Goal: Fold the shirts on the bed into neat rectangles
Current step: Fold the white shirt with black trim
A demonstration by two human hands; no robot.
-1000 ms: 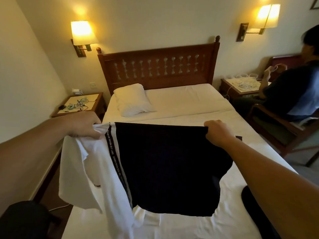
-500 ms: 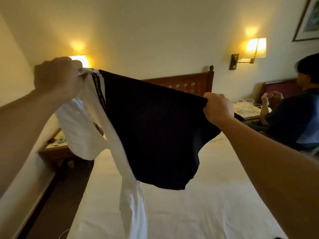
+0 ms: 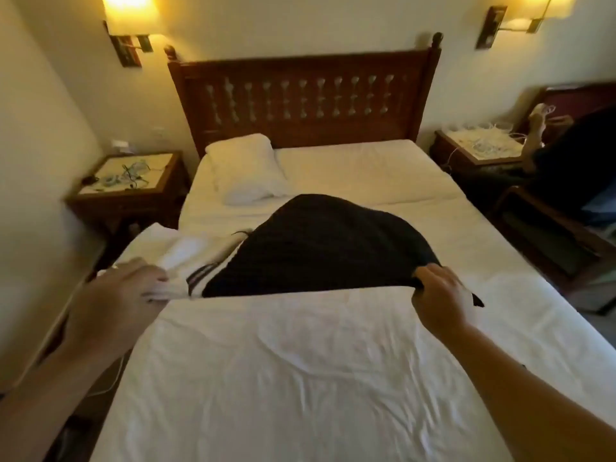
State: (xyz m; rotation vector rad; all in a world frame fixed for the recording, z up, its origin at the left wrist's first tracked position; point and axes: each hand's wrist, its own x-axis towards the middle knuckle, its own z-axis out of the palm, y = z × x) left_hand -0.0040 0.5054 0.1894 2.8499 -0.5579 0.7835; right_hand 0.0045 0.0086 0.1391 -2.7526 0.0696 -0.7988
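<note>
A black shirt (image 3: 320, 248) with white striped sleeves billows over the middle of the white bed (image 3: 300, 378), its far part puffed up above the sheet. My left hand (image 3: 116, 301) grips the white sleeve side at the shirt's near left edge. My right hand (image 3: 440, 298) pinches the black hem at its near right corner. Both hands hold the near edge low, just above the sheet. The shirt's white sleeve (image 3: 186, 251) bunches toward the bed's left edge.
A white pillow (image 3: 246, 171) lies at the head of the bed before the wooden headboard (image 3: 300, 95). Nightstands with cables stand left (image 3: 130, 181) and right (image 3: 480, 148). A person (image 3: 573, 161) sits in a chair at the right.
The shirt was held up high in the air; both hands have swung it down and forward, and it now spreads over the bed.
</note>
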